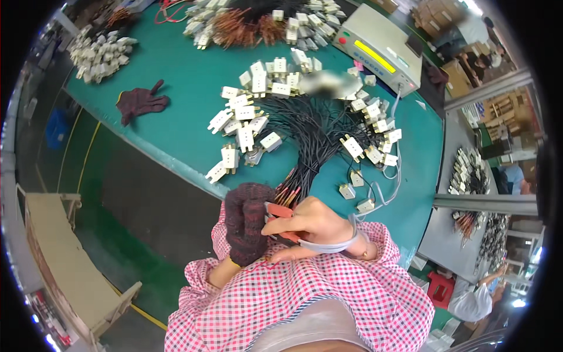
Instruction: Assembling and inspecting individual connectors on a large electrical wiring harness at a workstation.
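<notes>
At the table's near edge my left hand (pixel 249 220), in a dark knitted glove, is closed; what its curled fingers hold is hidden. Against it, my bare right hand (pixel 314 226) grips a red-handled clip (pixel 280 210), its jaws out of sight behind the glove. A grey cable (pixel 331 247) loops round my right wrist and runs up the table's right side. Just beyond both hands lies a bundle of black wires (pixel 308 155) with copper-coloured ends toward me. White block connectors (pixel 245 136) fan out at the wires' far ends.
A tester box (pixel 378 50) with a yellow display stands at the back right of the green table (pixel 187 117). More connectors with coppery ends (pixel 249 26) lie at the back, another heap (pixel 102 56) far left. A spare dark glove (pixel 142 102) rests on the left side.
</notes>
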The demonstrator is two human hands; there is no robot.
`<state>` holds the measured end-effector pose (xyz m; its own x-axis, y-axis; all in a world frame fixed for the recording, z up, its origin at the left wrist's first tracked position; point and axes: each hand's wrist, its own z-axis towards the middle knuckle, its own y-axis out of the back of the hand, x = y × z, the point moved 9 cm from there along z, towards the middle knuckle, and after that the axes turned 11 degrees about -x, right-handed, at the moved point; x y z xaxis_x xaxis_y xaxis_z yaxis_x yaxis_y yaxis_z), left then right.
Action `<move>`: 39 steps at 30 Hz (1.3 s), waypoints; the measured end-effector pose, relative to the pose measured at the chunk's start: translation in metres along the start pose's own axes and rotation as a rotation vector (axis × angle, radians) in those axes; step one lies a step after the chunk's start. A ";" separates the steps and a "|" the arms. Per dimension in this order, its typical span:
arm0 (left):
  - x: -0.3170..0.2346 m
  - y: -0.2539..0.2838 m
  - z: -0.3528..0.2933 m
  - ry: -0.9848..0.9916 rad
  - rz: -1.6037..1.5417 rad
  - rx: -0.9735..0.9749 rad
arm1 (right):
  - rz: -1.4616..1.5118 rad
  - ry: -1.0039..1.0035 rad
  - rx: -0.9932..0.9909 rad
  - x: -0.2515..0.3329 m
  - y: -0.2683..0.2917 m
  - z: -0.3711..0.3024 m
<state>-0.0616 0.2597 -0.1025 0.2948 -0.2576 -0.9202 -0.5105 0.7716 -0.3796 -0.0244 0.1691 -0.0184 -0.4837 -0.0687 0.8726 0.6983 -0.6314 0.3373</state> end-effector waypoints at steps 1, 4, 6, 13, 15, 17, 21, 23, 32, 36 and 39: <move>0.002 -0.001 0.000 -0.062 0.115 0.035 | 0.083 -0.015 -0.038 -0.002 0.003 0.002; -0.004 -0.022 0.018 -0.052 0.161 0.254 | 0.012 -0.037 -0.161 0.002 0.022 0.003; -0.018 -0.058 0.024 -0.170 0.196 0.509 | -0.045 -0.077 -0.250 -0.005 0.034 -0.007; 0.005 -0.176 0.032 -0.344 0.418 1.063 | -0.445 -0.132 -0.960 0.036 0.119 -0.149; 0.013 -0.217 0.037 -1.152 0.918 0.921 | -0.522 -0.260 -1.172 0.042 0.141 -0.199; 0.033 -0.223 0.054 -1.168 0.909 0.923 | -0.496 -0.435 -1.204 0.033 0.154 -0.243; 0.048 -0.216 0.105 -0.679 0.732 0.865 | -0.494 -0.610 -1.312 0.012 0.160 -0.303; 0.051 -0.220 0.120 -0.322 0.654 0.863 | -0.509 -0.663 -1.290 -0.009 0.160 -0.313; 0.064 -0.230 0.134 -0.065 0.802 0.794 | -0.584 -1.063 -1.071 -0.063 0.158 -0.289; 0.063 -0.269 0.082 -0.640 1.019 0.932 | -0.633 -1.096 -0.944 -0.072 0.158 -0.278; 0.103 -0.280 0.052 -0.728 1.212 0.983 | -0.664 -1.059 -0.921 -0.070 0.159 -0.257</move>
<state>0.1536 0.0470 -0.0865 0.5640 0.7767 -0.2805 -0.1358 0.4222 0.8963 -0.0154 -0.1250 -0.1172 0.2939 0.7131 0.6365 -0.2290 -0.5939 0.7712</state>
